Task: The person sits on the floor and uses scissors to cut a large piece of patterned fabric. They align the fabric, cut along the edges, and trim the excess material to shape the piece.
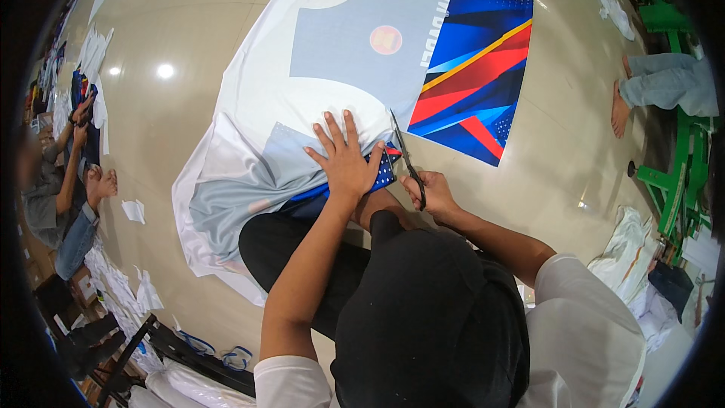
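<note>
A large sheet of printed fabric (pixel 332 45) lies on the floor in front of me, pale reverse side up. My left hand (pixel 347 159) is flat on it with the fingers spread. In my right hand (pixel 432 193) is a pair of black-handled scissors (pixel 405 153), its blades pointing away from me at the fabric's edge, close to a folded-over blue corner with white dots. Whether the blades are parted is hard to make out. Just beyond the scissors, to the right, a blue, red and yellow patterned fabric panel (pixel 476 68) shows its bright side.
At far left a person (pixel 57 196) sits on the floor, hands on dark cloth. Another person's legs (pixel 668 83) are at the right, beside a green metal machine frame (pixel 683 174). White fabric scraps (pixel 134 211) and blue-strapped sandals (pixel 236 357) lie to the left.
</note>
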Available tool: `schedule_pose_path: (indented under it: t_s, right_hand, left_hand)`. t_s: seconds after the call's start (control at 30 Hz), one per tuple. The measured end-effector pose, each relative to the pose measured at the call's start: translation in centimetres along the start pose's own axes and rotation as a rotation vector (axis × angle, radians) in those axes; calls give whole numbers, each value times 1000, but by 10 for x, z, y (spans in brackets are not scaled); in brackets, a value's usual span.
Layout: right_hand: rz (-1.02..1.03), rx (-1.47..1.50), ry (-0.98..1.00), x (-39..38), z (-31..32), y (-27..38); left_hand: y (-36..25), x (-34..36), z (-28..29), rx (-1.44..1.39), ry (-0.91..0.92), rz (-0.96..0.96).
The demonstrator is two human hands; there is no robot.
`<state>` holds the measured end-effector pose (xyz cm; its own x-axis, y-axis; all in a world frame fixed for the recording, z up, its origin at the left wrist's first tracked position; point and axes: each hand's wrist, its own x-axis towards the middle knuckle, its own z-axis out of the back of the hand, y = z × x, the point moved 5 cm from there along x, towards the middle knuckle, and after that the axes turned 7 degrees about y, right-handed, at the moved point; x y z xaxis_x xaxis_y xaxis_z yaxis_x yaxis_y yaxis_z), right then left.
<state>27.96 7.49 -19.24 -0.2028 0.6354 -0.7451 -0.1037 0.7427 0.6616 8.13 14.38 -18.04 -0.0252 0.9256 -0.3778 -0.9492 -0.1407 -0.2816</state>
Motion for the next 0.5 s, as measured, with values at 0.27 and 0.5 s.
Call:
schedule_pose_path:
  t_s: [0.27, 0.5]
  right_hand:
    - [5, -50, 17, -6, 6, 12]
    - [5, -187, 23, -6, 21, 16]
  left_hand:
    - [3, 0, -2, 4, -55, -24]
    - [3, 0, 2, -17, -44, -9]
